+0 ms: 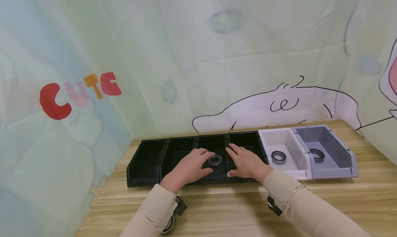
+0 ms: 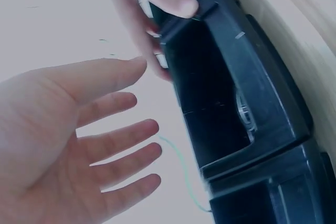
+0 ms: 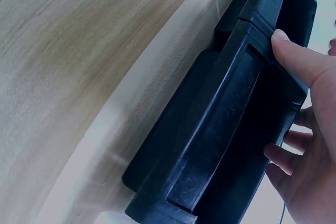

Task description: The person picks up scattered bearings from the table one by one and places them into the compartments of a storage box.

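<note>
Here's a bearing lying inside the third black bin from the left, and the left hand, fingers relaxed, holding nothing, hovers over that bin's left side. At its right wall, the right hand spreads its fingers, empty too; farther right of it, the white bin holds a second bearing.

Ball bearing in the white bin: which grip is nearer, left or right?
Right. The right grip is at the adjacent black bin, just left of the ball bearing in the white bin; the left grip is farther left, beyond the right one.
</note>
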Demonstrator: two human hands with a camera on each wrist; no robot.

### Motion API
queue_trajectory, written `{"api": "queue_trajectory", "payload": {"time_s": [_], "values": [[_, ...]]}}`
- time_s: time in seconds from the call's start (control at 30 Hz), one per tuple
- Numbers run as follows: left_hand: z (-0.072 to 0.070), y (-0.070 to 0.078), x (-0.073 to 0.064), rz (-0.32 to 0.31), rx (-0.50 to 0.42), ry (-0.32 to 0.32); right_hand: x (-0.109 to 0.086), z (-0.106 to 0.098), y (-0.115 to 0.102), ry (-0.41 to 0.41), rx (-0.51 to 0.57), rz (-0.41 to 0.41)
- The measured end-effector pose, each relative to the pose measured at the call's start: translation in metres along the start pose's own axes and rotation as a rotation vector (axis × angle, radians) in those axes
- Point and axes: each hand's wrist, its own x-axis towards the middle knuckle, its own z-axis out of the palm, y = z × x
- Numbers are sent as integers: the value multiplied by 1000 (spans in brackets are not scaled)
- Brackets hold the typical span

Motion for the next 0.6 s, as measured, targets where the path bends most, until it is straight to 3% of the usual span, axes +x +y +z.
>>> {"api": "queue_trajectory", "payload": {"time_s": [0.27,0.47,0.6], "values": [[-4,-12,-55,-54,-52,-27,-1,1,-1,8,-23,-2],[8,-28,-90,-106,-121,-151,-1,-2,-1,32,-76,-34],[18,-38,-103,-127,-165,-208,0,-2,2,80,-132,-67]]}}
